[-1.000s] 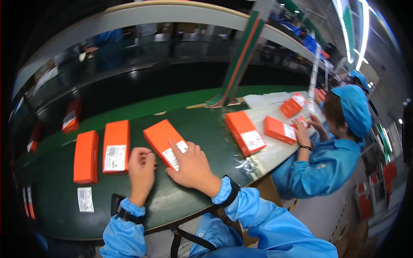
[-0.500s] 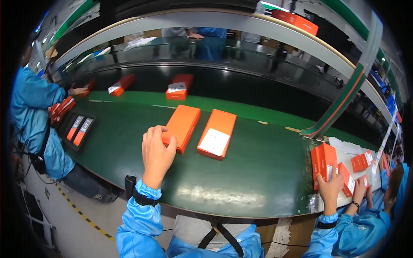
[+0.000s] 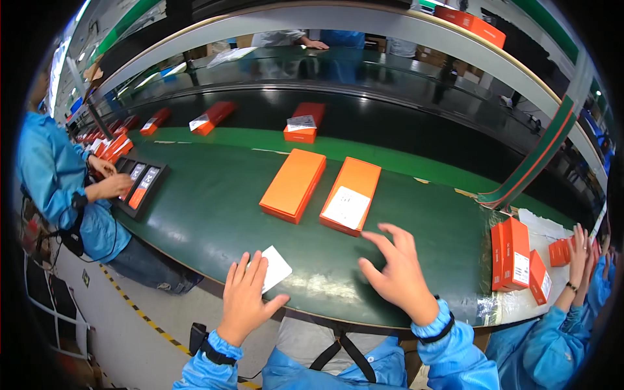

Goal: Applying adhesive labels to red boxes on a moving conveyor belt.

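Observation:
Near the front edge of the bench, my left hand [image 3: 248,300] lies with its fingers stretched out, overlapping a white card [image 3: 278,270]. Whether it presses on the card cannot be made out. My right hand [image 3: 402,278] is empty, thumb and fingers apart, just in front of an orange box [image 3: 361,178]. A white sheet [image 3: 346,207] lies on the lower part of that box's top. To its left rests a plain orange box [image 3: 296,183], which neither hand touches.
Several red-orange boxes [image 3: 511,255] stand at the bench's right end, near a co-worker's hands [image 3: 577,259]. At left, another co-worker's hands [image 3: 109,183] are at a black tray [image 3: 151,188]. More boxes [image 3: 304,122] sit on the dark conveyor behind. A green post [image 3: 545,148] rises at right.
My left hand has left the plain orange box and come down to the front edge, where a white card now shows. My right hand has left the boxes at right and moved left.

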The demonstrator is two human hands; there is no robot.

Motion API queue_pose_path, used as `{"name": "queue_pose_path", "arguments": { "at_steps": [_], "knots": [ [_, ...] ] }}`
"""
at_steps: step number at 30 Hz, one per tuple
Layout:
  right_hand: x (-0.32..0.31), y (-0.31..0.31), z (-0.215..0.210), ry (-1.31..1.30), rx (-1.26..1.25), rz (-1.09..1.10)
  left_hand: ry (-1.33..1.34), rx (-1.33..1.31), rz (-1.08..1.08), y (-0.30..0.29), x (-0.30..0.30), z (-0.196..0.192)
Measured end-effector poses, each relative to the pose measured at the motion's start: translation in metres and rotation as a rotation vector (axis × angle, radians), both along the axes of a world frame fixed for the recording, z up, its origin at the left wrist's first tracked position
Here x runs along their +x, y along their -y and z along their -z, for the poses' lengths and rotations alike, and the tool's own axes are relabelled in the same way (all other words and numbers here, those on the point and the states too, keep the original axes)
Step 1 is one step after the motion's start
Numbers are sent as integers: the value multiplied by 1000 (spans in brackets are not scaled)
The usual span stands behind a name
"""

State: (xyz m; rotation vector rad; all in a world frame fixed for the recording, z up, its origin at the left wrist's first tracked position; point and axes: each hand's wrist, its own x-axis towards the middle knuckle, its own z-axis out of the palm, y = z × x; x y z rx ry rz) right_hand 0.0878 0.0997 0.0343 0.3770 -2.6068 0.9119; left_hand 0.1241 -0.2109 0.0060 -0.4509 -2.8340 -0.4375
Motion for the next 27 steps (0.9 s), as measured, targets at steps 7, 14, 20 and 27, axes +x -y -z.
{"name": "queue_pose_path", "arguments": {
  "at_steps": [7, 14, 20, 27],
  "knots": [
    [-73, 35, 35, -48, 267, 135, -77, -36, 369, 35, -7, -2],
    [-75, 27, 45, -28, 259, 125, -426, 31, 169, -8, -140, -40],
    [-58, 12, 39, -67, -92, 74, 7, -79, 94, -26, -175, -24],
    [-76, 7, 18, 371, -248, 412, -321, 647, 346, -123, -164, -33]
  ]
}}
